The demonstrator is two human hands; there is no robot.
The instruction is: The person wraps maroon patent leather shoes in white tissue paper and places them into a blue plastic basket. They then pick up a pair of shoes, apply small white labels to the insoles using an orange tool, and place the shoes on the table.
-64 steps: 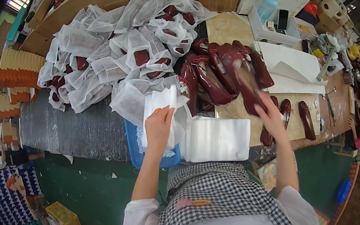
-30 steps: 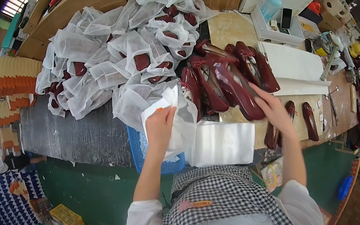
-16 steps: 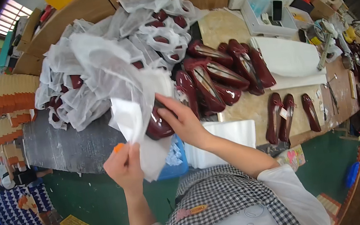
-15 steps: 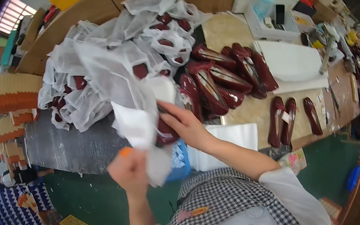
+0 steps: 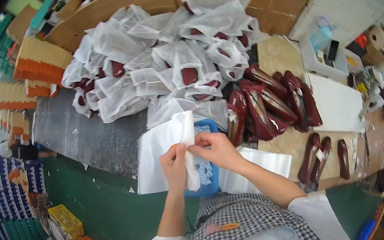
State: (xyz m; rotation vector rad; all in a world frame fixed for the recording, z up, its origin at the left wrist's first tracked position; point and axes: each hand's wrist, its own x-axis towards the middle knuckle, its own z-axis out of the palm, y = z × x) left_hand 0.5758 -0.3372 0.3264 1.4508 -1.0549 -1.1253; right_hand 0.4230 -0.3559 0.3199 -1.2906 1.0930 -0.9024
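In front of my apron, both hands hold a flat, thin white bag (image 5: pixel 156 146) by its right-hand edge. My left hand (image 5: pixel 175 166) pinches that edge between thumb and fingers. Close beside it, my right hand (image 5: pixel 215 151) is closed on the same edge, fingertips almost meeting the left thumb. No shoe shows inside this bag. Just beyond it lies a heap of translucent white bags (image 5: pixel 152 74) with dark red shoes inside. To the right of my hands, several unbagged dark red shoes (image 5: pixel 260 106) are piled together.
Under my hands stands a blue basket (image 5: pixel 215 177) with light blue pieces inside. White sheets (image 5: pixel 256 167) lie beside it at the table's front edge. Three dark red shoes (image 5: pixel 317 154) sit further right. A white tray (image 5: pixel 323 66) holds a phone and small items.
My right hand has left the dark red shoe and now grips the white bag's edge beside my left hand. A bagged bundle lies at the heap's near side. The view has shifted.
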